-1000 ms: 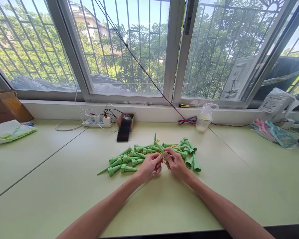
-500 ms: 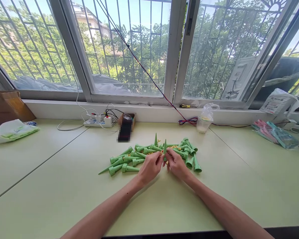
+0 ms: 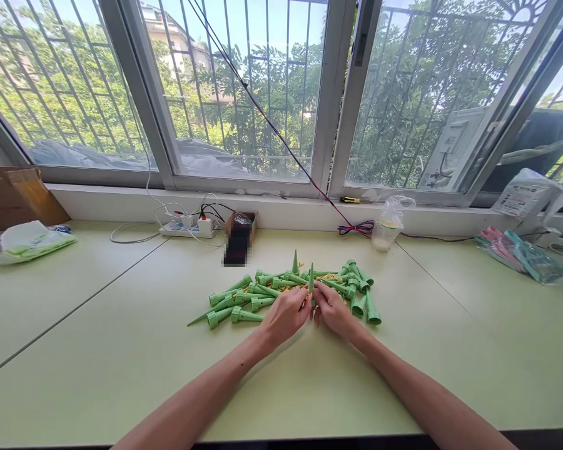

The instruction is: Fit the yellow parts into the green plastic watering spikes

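Between my two hands a green plastic watering spike [image 3: 311, 279] stands with its pointed end up. My left hand [image 3: 288, 314] is closed on it from the left, the fingertips pinching near its lower part. From the other side my right hand [image 3: 334, 310] grips the same spike; its lower end is largely hidden by the fingers. Around and behind the hands lies a pile of similar green spikes [image 3: 248, 316], most on their sides, with several on the right [image 3: 373, 309]. Another spike [image 3: 295, 262] points upward just behind. Small yellow pieces [image 3: 329, 275] show among them.
On the pale green table [image 3: 122, 362], a power strip [image 3: 187, 229] with cables and a small cardboard box [image 3: 253, 226] stand at the back. A plastic cup with a bag [image 3: 385, 232] is back right. Packets of pink and teal items [image 3: 520, 253] lie far right, a white-green package [image 3: 35, 242] far left.
The view has shifted slightly. Both hands stay around the upright spike, with only slight finger movement; the pile looks unchanged.
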A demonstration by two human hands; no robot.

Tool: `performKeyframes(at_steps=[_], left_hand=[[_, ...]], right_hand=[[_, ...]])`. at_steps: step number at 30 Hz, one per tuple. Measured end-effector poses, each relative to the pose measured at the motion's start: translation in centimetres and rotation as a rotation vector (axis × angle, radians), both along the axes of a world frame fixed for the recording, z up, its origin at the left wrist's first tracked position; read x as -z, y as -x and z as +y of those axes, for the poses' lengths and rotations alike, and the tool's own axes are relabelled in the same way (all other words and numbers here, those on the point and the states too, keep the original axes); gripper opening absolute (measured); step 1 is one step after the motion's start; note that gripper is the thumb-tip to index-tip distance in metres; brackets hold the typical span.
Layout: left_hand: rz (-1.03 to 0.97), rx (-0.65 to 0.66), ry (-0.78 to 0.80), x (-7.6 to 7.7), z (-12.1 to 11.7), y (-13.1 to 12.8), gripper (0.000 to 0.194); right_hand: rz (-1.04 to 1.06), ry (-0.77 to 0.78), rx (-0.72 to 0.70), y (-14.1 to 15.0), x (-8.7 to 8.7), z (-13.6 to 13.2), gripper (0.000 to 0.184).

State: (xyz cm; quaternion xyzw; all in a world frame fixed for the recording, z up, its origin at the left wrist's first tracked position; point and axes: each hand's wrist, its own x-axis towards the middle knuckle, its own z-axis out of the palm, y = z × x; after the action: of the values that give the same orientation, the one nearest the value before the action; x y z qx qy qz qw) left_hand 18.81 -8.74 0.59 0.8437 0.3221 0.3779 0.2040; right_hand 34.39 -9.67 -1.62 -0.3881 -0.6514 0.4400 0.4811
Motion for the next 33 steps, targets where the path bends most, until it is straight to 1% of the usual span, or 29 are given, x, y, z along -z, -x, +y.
performKeyframes(at_steps=[8,15,20,23,28,33], left_hand=[[-0.062,0.008,0.1,-0.08,-0.04,-0.06,0.026],[-0.133,-0.063,0.114,-0.13,-0.14,-0.21,0.031],[-0.098,-0.059,0.095,0.11,-0.04,-0.04,0.033],[-0.075,-0.039,0.092,0.11,-0.13,0.0,0.033],[-0.082,-0.033,0.114,-0.02,-0.26,-0.07,0.034],[-0.054,-0.025,0.086,0.18,-0.17,-0.1,0.032]], right_hand=[[-0.002,0.007,0.008,0.01,0.06,0.05,0.032],[-0.008,0.026,0.068,-0.13,0.0,0.2,0.034],[-0.014,0.026,0.123,-0.39,0.31,0.51,0.034],[-0.008,0.013,0.112,-0.45,0.4,0.54,0.034],[0.028,0.042,0.086,-0.34,0.33,0.48,0.036],[0.045,0.055,0.047,-0.23,0.04,0.35,0.032]])
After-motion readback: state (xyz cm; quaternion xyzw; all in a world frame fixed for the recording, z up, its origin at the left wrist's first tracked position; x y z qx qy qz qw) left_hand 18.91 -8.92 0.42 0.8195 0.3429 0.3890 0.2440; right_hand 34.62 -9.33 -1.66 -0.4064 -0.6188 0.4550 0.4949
